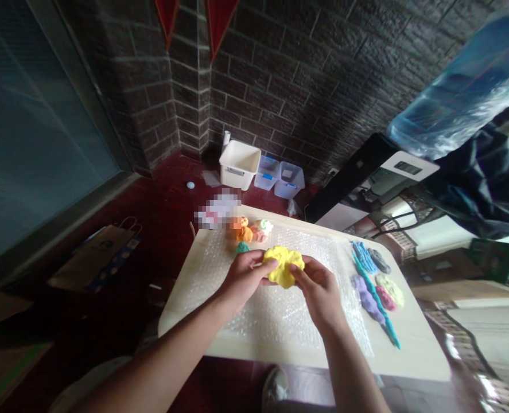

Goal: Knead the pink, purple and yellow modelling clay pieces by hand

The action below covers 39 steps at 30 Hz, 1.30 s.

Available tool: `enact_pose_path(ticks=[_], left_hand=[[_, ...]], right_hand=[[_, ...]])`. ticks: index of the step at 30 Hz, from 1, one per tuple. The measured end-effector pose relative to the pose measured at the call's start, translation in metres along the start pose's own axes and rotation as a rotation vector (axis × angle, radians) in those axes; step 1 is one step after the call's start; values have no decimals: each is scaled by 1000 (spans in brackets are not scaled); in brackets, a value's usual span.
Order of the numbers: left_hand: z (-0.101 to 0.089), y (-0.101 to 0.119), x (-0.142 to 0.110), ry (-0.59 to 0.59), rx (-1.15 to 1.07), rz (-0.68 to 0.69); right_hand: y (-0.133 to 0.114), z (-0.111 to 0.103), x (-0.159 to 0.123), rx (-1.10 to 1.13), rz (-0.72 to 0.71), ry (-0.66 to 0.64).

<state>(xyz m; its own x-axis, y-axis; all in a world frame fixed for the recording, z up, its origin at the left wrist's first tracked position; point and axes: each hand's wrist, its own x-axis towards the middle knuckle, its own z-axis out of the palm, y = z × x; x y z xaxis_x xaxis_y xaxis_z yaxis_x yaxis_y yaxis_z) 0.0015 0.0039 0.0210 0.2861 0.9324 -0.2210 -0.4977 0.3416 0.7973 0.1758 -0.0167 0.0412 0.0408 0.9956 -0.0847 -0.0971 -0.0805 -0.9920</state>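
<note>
A flattened, lumpy piece of yellow modelling clay [283,265] is held up between my two hands, above the table. My left hand [249,269] pinches its left edge, thumb on top and fingers behind. On the opposite edge, my right hand [318,281] grips it the same way, the thumb pressing into the surface. Beneath them a sheet of bubble wrap [280,321] covers the middle of the pale table [418,350]. Just beyond my left hand sits a green lump of clay [242,247], partly hidden. Farther back are orange clay [244,234] and whitish clay [263,227].
Toward the table's right lie a long teal clay strip [377,301], purple clay [367,299], blue clay strands [365,257] and pink clay [385,299]. A white bin [240,166] and clear boxes [289,180] stand by the brick wall. A paper bag [93,258] rests on the floor.
</note>
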Motion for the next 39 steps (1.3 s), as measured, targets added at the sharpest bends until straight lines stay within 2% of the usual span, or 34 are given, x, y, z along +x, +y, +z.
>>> enact_pose_path(ticks=[5,10,15,18,21,23,27,29,33,36,39], left_hand=[[-7,3,1,88,11,47],[-14,-4,8,120,117,143],[-3,-7,6,99,36,77],[2,-7,5,113,9,90],[0,-11,6,117,98,168],[-3,-12,5,89,190,207],[-1,-12,-4,11,300,234],[3,-9,-8,0,174,179],[11,-5,-13,-28,-204,-34],[12,-1,-15,-125,-248,-85],[11,3,-19,-190,-226,-118]], right_hand=[[0,5,0,-39,-28,3],[4,8,3,-187,-138,98],[4,13,2,-327,-241,209],[2,18,-2,-580,-421,91],[1,21,-5,-817,-583,-62],[2,20,-5,-857,-607,-102],[5,13,-4,-818,-563,-107],[7,12,-5,-775,-527,-102],[12,17,-11,-544,-444,-66],[12,23,-16,-504,-454,-90],[9,29,-21,-634,-486,-159]])
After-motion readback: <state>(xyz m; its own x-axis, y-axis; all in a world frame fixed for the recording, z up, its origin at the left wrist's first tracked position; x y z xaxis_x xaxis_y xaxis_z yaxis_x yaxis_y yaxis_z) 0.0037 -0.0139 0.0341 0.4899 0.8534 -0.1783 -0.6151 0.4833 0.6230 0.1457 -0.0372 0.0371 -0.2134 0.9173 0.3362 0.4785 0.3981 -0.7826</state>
